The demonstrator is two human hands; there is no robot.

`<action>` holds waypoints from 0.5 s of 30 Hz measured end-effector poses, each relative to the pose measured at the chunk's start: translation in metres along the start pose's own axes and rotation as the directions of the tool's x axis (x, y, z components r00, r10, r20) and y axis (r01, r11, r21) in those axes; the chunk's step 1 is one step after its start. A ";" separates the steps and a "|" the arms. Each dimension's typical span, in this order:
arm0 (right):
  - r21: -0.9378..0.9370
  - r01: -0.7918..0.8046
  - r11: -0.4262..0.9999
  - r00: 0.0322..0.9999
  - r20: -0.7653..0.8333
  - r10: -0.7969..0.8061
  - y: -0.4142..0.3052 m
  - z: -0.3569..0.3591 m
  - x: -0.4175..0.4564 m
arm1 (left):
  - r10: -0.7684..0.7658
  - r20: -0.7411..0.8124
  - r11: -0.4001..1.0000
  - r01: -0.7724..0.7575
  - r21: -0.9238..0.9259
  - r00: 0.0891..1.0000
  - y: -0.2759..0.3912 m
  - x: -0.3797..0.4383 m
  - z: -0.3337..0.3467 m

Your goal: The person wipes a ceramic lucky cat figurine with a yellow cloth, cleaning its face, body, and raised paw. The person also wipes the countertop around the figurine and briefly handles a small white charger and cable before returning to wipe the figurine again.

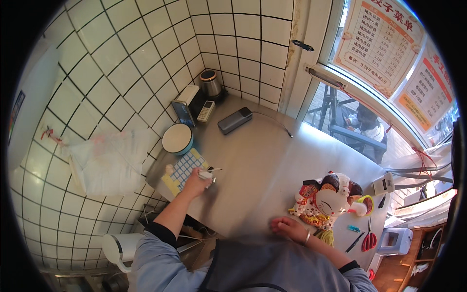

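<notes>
My left hand (197, 183) grips a small white object (205, 175), with a thin dark-tipped piece sticking out to its right; the fingers hide part of it. Under and beside that hand lies a yellow board with a grid of pale, blue-edged squares (188, 165), which looks like a keyboard or chart. Just beyond it stands a round teal container with a white top (177, 138). My right hand (290, 230) rests at the near edge of the steel counter (251, 175), fingers curled, nothing visible in it. A ceramic lucky cat figurine (330, 200) stands right beside it.
Farther back are a phone (183, 113), a remote control (206, 111), a metal cup (210, 84) and a dark power bank (235, 120) with a cable. Red-handled scissors (369, 241), a pen (355, 242) and a lighter (353, 228) lie right. A person (368, 122) sits outside the window.
</notes>
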State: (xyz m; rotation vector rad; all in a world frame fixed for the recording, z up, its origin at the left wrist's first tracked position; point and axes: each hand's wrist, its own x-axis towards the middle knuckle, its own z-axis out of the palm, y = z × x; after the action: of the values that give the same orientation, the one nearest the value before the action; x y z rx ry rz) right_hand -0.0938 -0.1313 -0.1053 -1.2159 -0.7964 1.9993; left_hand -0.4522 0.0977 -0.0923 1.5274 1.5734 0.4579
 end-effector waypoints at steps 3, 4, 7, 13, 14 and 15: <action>0.085 -0.047 0.995 0.998 -0.041 0.050 0.023 -0.020 -0.011 | 0.133 -0.154 0.969 -0.095 0.230 0.979 0.015 0.047 -0.012; 0.081 -0.056 0.995 0.996 -0.064 0.062 0.031 -0.024 -0.013 | 0.155 -0.147 0.957 -0.111 0.269 0.977 0.022 0.063 -0.011; 0.044 -0.050 0.998 0.987 -0.152 0.056 0.044 -0.032 -0.019 | 0.185 -0.165 0.937 -0.124 0.326 0.969 0.044 0.104 0.000; -0.089 -0.038 0.995 0.976 -0.215 0.018 0.043 -0.031 -0.020 | 0.516 0.017 0.748 -0.460 0.479 0.856 0.099 0.133 0.030; -0.090 -0.061 0.994 0.972 -0.230 0.039 0.041 -0.030 -0.020 | 0.525 0.130 0.714 -0.519 0.471 0.841 0.109 0.134 0.038; -0.099 -0.047 0.994 0.973 -0.228 0.023 0.040 -0.029 -0.020 | 0.537 0.234 0.680 -0.581 0.448 0.810 0.118 0.136 0.047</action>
State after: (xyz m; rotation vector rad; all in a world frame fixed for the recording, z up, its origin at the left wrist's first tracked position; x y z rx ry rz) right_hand -0.0692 -0.1666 -0.1372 -1.4970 -0.7761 1.8232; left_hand -0.3252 0.2321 -0.0720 2.4333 1.1700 0.3124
